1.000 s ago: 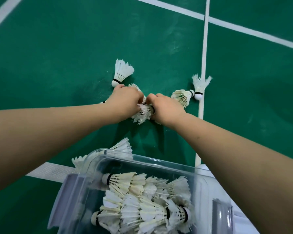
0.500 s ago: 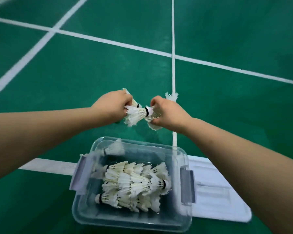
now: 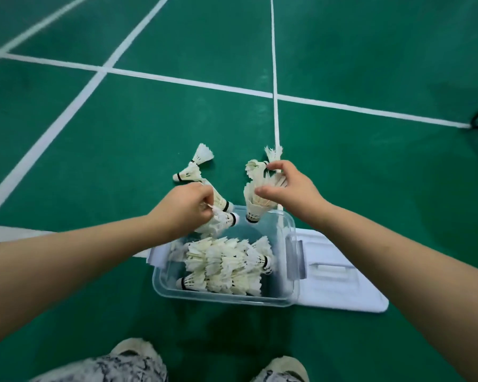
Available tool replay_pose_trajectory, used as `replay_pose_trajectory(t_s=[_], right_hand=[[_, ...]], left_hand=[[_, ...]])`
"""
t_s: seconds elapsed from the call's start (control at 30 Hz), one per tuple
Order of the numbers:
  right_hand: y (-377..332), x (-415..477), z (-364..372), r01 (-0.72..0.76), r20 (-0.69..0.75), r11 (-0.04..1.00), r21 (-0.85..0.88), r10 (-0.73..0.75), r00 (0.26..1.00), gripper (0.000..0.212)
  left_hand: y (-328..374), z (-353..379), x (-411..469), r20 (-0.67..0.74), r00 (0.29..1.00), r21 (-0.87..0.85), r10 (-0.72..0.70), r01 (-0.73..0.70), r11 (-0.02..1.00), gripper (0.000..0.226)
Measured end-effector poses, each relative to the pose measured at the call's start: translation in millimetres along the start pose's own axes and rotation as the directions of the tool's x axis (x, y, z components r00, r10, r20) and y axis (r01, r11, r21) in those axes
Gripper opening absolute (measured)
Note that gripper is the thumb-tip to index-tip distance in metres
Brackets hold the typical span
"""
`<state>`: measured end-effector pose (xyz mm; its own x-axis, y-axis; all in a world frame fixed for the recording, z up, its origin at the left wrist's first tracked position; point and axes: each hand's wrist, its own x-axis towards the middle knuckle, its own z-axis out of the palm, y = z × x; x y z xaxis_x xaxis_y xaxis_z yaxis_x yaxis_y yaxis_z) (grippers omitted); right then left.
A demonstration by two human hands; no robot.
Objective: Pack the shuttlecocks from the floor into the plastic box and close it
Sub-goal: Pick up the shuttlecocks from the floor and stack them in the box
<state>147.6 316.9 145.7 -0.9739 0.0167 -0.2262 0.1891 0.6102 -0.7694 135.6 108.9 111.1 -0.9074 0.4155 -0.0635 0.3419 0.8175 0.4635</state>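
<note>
Here, my left hand [image 3: 188, 208] and right hand [image 3: 290, 188] each clutched shuttlecocks [image 3: 253, 208] above the box [image 3: 221, 297]; strays [image 3: 189, 173] lay on the floor [image 3: 122, 161] beyond. They seemed weightless and crushable, best gripped by the cork, not feathers.

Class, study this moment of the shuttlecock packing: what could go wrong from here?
1. The left hand and right hand grip shuttlecock bunches above the far rim of the plastic box; released now, some could land outside.
2. Loose shuttlecocks lie on the floor beyond the box and might be missed before the lid goes on.
</note>
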Motion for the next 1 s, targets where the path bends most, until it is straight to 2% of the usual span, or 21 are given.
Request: replay_pose_trajectory(t_s=[0.23, 0.37, 0.43, 0.6, 0.67, 0.77, 0.83, 1.0], right_hand=[[15.5, 4.9, 34.4, -0.112, 0.051, 0.986, 0.120, 0.107, 0.993, 0.047], [24.4, 9.9, 47.0, -0.153, 0.103, 0.980, 0.129, 0.140, 0.985, 0.049], [25.6, 12.3, 52.6, -0.157, 0.132, 0.981, 0.118, 0.141, 0.981, 0.049], [26.2, 13.3, 62.5, -0.116, 0.189, 0.988, 0.098, 0.096, 0.977, 0.031], [25.5, 12.0, 63.5, -0.083, 0.195, 0.993, 0.080, 0.066, 0.979, 0.022], [27.6, 13.0, 64.8, -0.019, 0.128, 0.999, 0.026, 0.015, 0.992, 0.014], [27.8, 13.0, 62.9, -0.013, 0.077, 1.000, 0.020, 0.011, 0.997, 0.017], [22.0, 7.9, 47.4, -0.033, -0.170, 0.988, 0.150, 0.058, 0.984, 0.024]], left_hand=[[-1.3, 36.8, -17.4, -0.008, 1.000, -0.124, 0.002, -0.003, 0.992, 0.006], [-8.7, 42.0, -20.7, 0.018, 1.000, -0.163, 0.022, -0.019, 0.986, 0.047], [-9.8, 43.6, -19.9, 0.030, 0.998, -0.131, 0.061, -0.056, 0.990, 0.052], [-17.3, 47.1, -15.8, 0.044, 0.996, -0.079, 0.080, -0.076, 0.994, 0.020], [-20.7, 45.7, -15.8, 0.046, 0.996, -0.090, 0.082, -0.078, 0.993, 0.016], [-27.3, 44.6, -18.8, 0.036, 0.996, -0.068, 0.076, -0.074, 0.995, 0.016], [-29.6, 40.9, -22.6, 0.042, 0.997, -0.038, 0.066, -0.065, 0.997, 0.016], [-33.2, 21.7, -24.8, -0.018, 1.000, -0.005, 0.011, -0.011, 1.000, 0.015]])
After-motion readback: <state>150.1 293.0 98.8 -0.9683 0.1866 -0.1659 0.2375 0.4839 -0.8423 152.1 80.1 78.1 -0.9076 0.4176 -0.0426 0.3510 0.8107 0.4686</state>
